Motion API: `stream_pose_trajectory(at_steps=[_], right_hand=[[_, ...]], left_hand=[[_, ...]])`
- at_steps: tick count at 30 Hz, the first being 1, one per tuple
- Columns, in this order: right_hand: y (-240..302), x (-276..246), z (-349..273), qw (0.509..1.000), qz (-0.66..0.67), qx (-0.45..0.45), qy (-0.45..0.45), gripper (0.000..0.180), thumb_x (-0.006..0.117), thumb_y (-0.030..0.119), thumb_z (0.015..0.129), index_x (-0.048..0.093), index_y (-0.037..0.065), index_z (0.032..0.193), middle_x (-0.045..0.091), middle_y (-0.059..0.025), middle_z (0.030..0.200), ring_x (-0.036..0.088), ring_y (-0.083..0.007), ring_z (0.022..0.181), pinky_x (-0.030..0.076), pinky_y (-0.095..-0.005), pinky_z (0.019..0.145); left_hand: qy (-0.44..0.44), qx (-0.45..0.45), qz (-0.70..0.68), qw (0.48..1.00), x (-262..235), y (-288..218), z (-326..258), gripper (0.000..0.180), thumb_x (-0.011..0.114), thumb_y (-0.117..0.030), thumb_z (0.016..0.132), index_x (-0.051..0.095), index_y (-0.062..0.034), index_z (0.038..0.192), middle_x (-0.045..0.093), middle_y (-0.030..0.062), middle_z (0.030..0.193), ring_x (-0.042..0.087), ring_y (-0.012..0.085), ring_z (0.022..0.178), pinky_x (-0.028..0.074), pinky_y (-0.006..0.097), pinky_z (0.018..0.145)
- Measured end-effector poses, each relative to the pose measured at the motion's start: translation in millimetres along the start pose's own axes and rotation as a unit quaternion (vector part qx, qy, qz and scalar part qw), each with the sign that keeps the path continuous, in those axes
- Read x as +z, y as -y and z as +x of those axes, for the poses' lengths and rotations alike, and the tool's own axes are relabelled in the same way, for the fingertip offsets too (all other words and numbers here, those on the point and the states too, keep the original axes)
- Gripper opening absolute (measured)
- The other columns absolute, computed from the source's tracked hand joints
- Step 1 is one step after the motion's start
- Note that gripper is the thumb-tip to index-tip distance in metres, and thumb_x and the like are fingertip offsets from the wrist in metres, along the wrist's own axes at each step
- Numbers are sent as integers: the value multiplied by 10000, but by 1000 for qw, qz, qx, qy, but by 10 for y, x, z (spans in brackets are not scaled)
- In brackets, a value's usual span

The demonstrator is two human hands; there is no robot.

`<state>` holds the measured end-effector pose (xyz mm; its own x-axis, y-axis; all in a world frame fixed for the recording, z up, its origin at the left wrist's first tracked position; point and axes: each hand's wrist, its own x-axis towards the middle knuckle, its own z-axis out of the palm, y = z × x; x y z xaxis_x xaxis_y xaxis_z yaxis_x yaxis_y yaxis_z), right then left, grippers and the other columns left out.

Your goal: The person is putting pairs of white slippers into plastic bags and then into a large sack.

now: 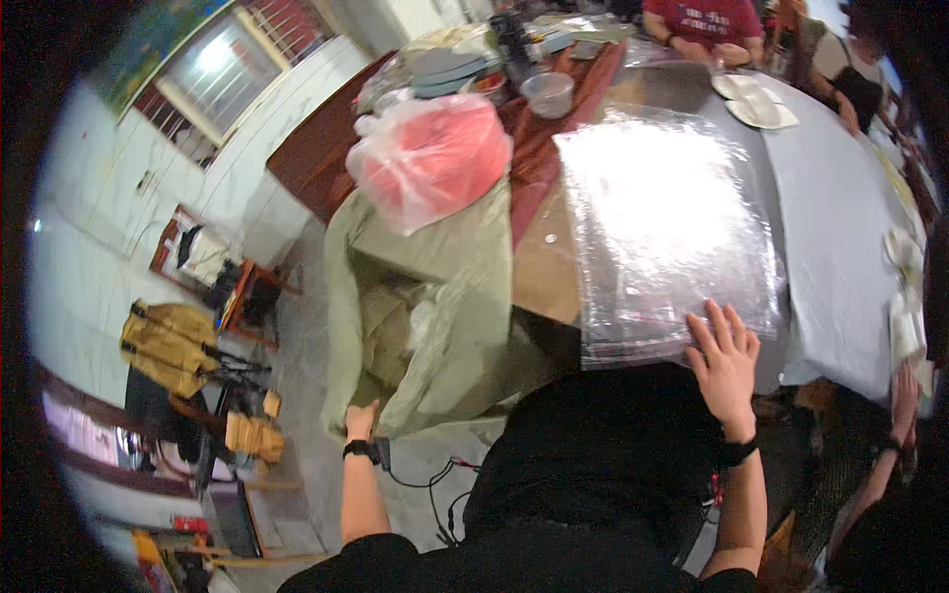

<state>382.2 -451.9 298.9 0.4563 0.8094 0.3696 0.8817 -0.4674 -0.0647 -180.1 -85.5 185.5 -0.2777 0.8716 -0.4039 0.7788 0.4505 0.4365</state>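
The fingers (734, 326) of our right hand (730, 374) are spread and laid on the near right part of the clear plastic sheeting (672, 227), gripping nothing. We locate this sheeting on the grey-covered counter (835, 237), right of the olive bag (460, 296). Our left hand (361, 419) is curled closed on that bag's near left edge. A translucent bag with red contents (432, 163) rests at its far end, near a clear tub (549, 96).

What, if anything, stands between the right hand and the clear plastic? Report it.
Nothing visible does: the right hand has its spread fingers over the near right corner of the clear plastic, with no object in between.
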Motion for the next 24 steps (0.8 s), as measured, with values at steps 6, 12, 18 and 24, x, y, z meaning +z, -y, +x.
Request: stream_pose_trajectory(at_steps=[6,12,18,24], right_hand=[[114,-50,65,999,36,-3,-34,470,686,337,941,622,223,1393,499,-73,1540,418,-318,1422,316,-484,1113],[80,-26,41,999,28,-3,-35,481,692,334,937,624,213,1398,498,-89,1543,410,-340,1420,306,-504,1113],[55,75,20,1000,10,-4,-7,493,694,382,926,635,237,1394,488,-90,1554,404,-332,1423,306,-504,1099],[109,-37,61,1000,-18,13,4,487,713,376,917,638,254,1382,499,-78,1539,423,-325,1403,327,-512,1078]], left_hand=[[13,49,-57,997,-37,-543,-211,772,772,-204,905,285,76,1434,670,265,1038,654,289,621,498,385,498],[-11,118,-79,990,334,-995,354,1074,722,-156,937,-97,12,1612,229,395,1585,515,449,1335,548,490,1009],[38,171,-164,971,946,-1441,648,1094,731,-81,895,-90,31,1609,26,377,1641,212,508,1500,334,514,1208],[45,276,200,939,1855,-1548,1336,1003,785,-212,872,147,-231,1646,127,237,1678,134,557,1503,314,671,1149]])
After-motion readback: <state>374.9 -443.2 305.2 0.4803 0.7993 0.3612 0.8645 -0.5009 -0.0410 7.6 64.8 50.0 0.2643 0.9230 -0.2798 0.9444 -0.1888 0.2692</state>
